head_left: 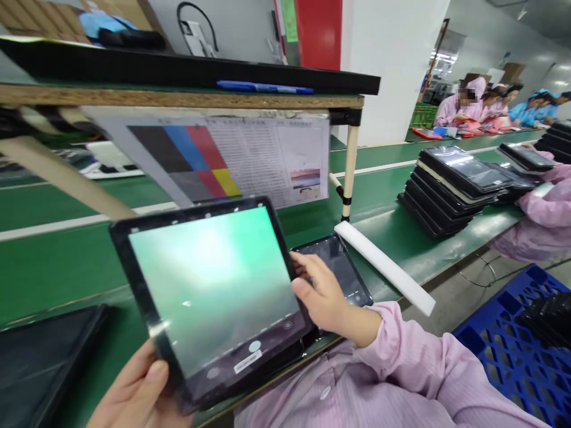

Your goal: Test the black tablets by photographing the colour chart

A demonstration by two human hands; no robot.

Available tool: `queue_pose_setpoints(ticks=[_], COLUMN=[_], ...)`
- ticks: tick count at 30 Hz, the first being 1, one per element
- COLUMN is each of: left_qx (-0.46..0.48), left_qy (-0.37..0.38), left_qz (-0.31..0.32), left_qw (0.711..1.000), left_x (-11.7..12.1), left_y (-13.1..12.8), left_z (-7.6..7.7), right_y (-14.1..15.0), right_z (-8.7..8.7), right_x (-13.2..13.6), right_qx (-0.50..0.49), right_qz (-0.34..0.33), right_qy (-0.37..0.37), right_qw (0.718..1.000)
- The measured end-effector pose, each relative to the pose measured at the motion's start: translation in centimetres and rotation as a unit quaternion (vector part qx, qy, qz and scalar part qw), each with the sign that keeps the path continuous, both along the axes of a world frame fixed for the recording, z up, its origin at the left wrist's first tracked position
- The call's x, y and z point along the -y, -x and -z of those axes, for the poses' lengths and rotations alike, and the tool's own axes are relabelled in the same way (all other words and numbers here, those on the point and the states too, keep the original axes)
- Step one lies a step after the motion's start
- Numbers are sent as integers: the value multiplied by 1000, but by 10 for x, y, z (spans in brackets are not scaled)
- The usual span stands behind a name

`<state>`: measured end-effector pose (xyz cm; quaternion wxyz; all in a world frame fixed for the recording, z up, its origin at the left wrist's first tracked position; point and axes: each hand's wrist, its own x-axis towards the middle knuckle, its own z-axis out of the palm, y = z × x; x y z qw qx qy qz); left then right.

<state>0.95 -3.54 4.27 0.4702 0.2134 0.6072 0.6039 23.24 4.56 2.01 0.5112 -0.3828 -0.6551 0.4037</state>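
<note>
I hold up a black tablet [209,291] whose screen glows green and grey. My left hand [136,392] grips its lower left corner, thumb pressed on the bezel. My right hand [323,294] clasps the right edge, thumb on the frame and fingers behind. Under my right hand, a second dark tablet [341,267] lies flat on the green bench [53,267]. A white foam strip [383,264] lies beside it to the right.
A colour chart sheet [214,157] hangs from a wooden shelf [178,98] overhead. A stack of black tablets [450,187] stands farther right, by a co-worker's pink sleeve [542,208]. A blue crate [521,351] sits on the floor. Another dark tray [40,356] lies at left.
</note>
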Motion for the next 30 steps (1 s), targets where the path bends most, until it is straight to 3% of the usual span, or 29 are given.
queue_pose_setpoints(ticks=[4,7,9,11,13,16,20,27,30], left_qx=[49,32,-42,-177,-332,-476,-501,-527,-517], left_qy=[-92,-206,-297,-348,-336,-281,-250,-249,-247], left_qz=[-14,-84,-120,-82,-21,-4,2,-22,-32], left_qw=[994,974,946,917,881,833,828,812,819], left_x=[-13,-25,-30,-32,-32,-30,-29,-30,-30], left_y=[-17,-28,-33,-34,-33,-32,-38,-45,-46], left_z=[-15,-11,-4,3,9,14,15,13,14], right_y=[10,13,10,4,-1,-6,-8,-9,-9], right_z=[-20,-31,-32,-29,-26,-25,-24,-18,-17], right_x=[-13,-24,-31,-37,-43,-48,-49,-49,-49], right_qx=[-204,-245,-230,-209,-190,-152,-112,-106,-89], right_qz=[-40,-120,-139,-133,-125,-108,-78,-78,-75], right_qy=[67,137,155,151,128,75,37,44,41], right_qw=[976,952,951,957,965,980,990,990,992])
